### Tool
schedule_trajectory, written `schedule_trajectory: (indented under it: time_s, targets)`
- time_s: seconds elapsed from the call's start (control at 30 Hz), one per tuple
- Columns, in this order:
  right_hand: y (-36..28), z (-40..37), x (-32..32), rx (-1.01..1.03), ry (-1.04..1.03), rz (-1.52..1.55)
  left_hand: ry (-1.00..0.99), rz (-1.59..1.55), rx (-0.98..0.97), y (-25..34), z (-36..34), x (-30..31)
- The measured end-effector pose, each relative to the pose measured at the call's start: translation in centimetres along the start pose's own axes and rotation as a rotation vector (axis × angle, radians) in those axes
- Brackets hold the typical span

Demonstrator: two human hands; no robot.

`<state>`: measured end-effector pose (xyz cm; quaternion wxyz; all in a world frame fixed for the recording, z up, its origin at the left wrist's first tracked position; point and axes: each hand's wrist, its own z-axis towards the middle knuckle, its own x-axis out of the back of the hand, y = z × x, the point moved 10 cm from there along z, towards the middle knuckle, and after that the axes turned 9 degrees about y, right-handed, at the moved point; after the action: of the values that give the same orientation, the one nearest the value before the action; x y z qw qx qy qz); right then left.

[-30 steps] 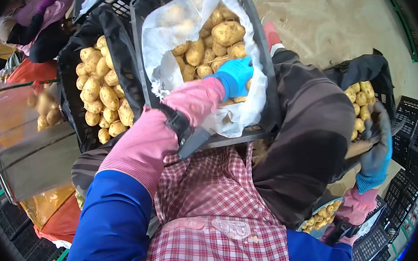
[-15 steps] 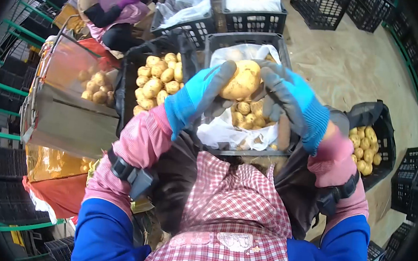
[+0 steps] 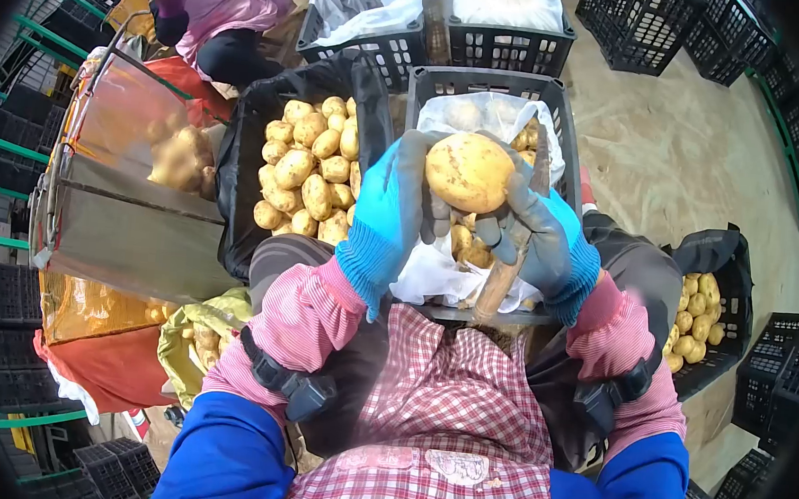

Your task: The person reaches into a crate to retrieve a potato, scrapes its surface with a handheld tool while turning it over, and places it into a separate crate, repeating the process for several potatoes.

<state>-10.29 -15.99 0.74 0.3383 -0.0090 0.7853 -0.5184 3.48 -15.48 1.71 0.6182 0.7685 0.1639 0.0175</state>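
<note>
A large yellow potato [image 3: 469, 172] with brown specks is held up between my two hands, above a black crate. My left hand [image 3: 412, 179], in a blue glove with a grey palm, is closed around its left side. On the right side, my right hand [image 3: 539, 228], gloved alike, grips it with thumb and fingers. Below them the crate [image 3: 490, 84] is lined with white plastic [image 3: 422, 269] and holds smaller potatoes [image 3: 468, 246], partly hidden by my hands. A wooden stick [image 3: 499, 282] crosses the crate beside my right hand.
Left of the crate stands a black-lined crate of potatoes [image 3: 307, 161], then a mesh-sided frame [image 3: 135, 226] with potatoes. Another potato crate [image 3: 712, 315] sits at right. Lined crates [image 3: 508, 40] and a seated person in a pink apron [image 3: 235, 7] are ahead.
The potato has turned, showing a broader face, and sits slightly lower. Both hands have moved down a little with it. The view has shifted, and the other person's hand has lowered.
</note>
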Motion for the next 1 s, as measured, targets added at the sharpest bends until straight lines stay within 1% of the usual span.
schedule_trajectory:
  time_s: [0.1, 0.13, 0.23, 0.3, 0.37, 0.4, 0.47, 0.5, 0.57, 0.6, 0.67, 0.77, 0.83, 0.93, 1.0]
  targets:
    - [-1.0, 0.2, 0.4, 0.083, 0.029, -0.092, 0.023, 0.127, -0.032, 0.3, -0.2, -0.3]
    - [-1.1, 0.1, 0.4, 0.107, 0.046, -0.101, -0.082, 0.174, -0.098, 1.5, -0.9, -1.0]
    - [-1.5, -0.2, 0.8, 0.148, 0.089, -0.127, -0.111, 0.206, -0.368, 3.3, -1.5, -1.6]
    - [-2.1, -0.5, 0.9, 0.161, 0.088, -0.112, -0.180, 0.421, -0.749, 5.4, -2.4, -1.9]
    - [-2.4, -1.1, 0.7, 0.159, 0.068, -0.062, -0.224, 0.434, -0.873, 5.4, -3.2, -2.3]
    - [-3.4, -1.8, 0.3, 0.169, 0.108, -0.091, -0.231, 0.343, -0.803, 5.0, -3.4, -2.1]
    - [-4.4, -2.6, 0.2, 0.243, 0.119, -0.125, -0.240, 0.155, -0.638, 3.8, -2.9, -1.6]
    - [-4.8, -2.9, 0.1, 0.279, 0.119, -0.142, -0.269, 0.113, -0.600, 3.9, -2.9, -2.0]
    - [-4.8, -3.0, 0.2, 0.267, 0.118, -0.132, -0.323, 0.030, -0.524, 4.2, -3.1, -2.9]
    - [-4.8, -3.1, 0.2, 0.260, 0.119, -0.128, -0.300, 0.023, -0.515, 4.0, -3.2, -3.0]
    - [-4.0, -2.8, 0.1, 0.247, 0.099, -0.105, -0.212, 0.213, -0.456, 3.3, -3.3, -2.8]
    - [-2.8, -2.4, -0.2, 0.242, 0.087, -0.019, -0.135, 0.443, -0.844, 4.9, -4.0, -2.5]
    - [-2.3, -2.3, -0.4, 0.235, 0.074, 0.027, -0.108, 0.558, -1.008, 6.3, -5.2, -2.8]
    - [-1.6, -2.3, -0.6, 0.212, 0.056, 0.019, -0.051, 0.208, -0.875, 5.7, -4.4, -1.3]
    - [-1.1, -2.5, -0.7, 0.203, 0.074, -0.018, 0.002, 0.242, -0.800, 5.4, -3.8, -0.6]
